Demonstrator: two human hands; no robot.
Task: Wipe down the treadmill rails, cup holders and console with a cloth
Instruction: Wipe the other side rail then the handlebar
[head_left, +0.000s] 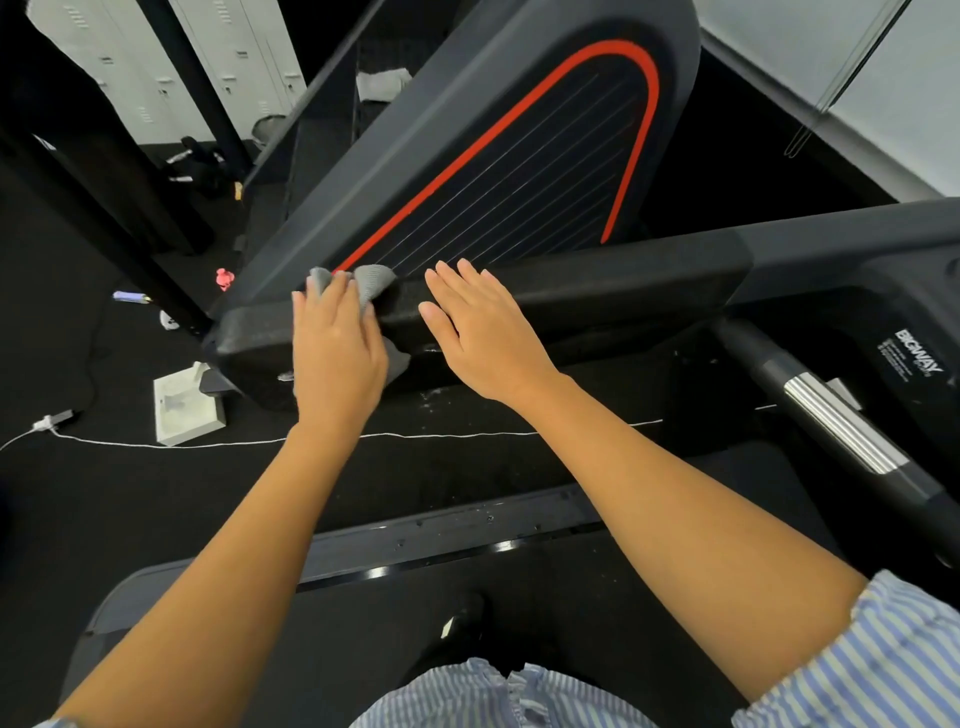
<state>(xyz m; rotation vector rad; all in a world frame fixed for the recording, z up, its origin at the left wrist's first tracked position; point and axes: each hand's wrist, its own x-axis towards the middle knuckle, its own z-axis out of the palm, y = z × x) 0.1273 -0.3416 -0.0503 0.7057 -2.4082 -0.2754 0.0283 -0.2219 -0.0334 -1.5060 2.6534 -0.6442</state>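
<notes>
While both of your hands lie on the black padded treadmill rail (623, 291), only one works the single grey knitted cloth (374, 280). Your left hand (337, 348) presses it flat against the rail's left end, fingers fairly straight over it rather than clenched. Your right hand (483, 338) rests just beside it, palm down, fingers spread and holding nothing. Most of the cloth is hidden under your left palm; two bunched corners show past the fingertips and one flap below the thumb side. Behind the rail rises one dark ribbed panel with a red outline (519, 171), its top cut off. At the right is one black handlebar with a chrome band (836, 421). On the dark floor at the left are one thin white cable (208, 441), one pale square block (184, 410) and several small bits too tiny to identify.
</notes>
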